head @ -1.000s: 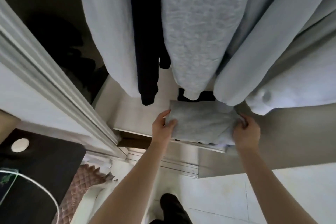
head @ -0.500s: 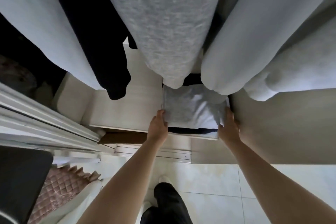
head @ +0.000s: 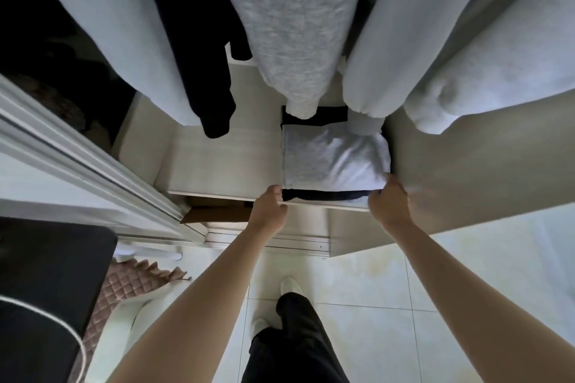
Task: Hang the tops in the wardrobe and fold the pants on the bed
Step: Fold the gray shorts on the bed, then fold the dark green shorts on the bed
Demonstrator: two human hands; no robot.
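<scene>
Folded grey pants (head: 333, 162) sat on a dark stack on the wardrobe shelf (head: 217, 171), under the hanging tops (head: 295, 25). Left hand (head: 269, 207) and right hand (head: 389, 204) each had a curled grip on the front corners.

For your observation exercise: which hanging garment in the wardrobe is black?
The narrow black top, second from the left; its neighbours are pale grey or white.

One head-worn wide-angle camera looks steeply down from just before the wardrobe shelf (head: 217, 162), near enough that hanging tops (head: 298, 25) crowd its upper field, floor (head: 466, 305) below.
</scene>
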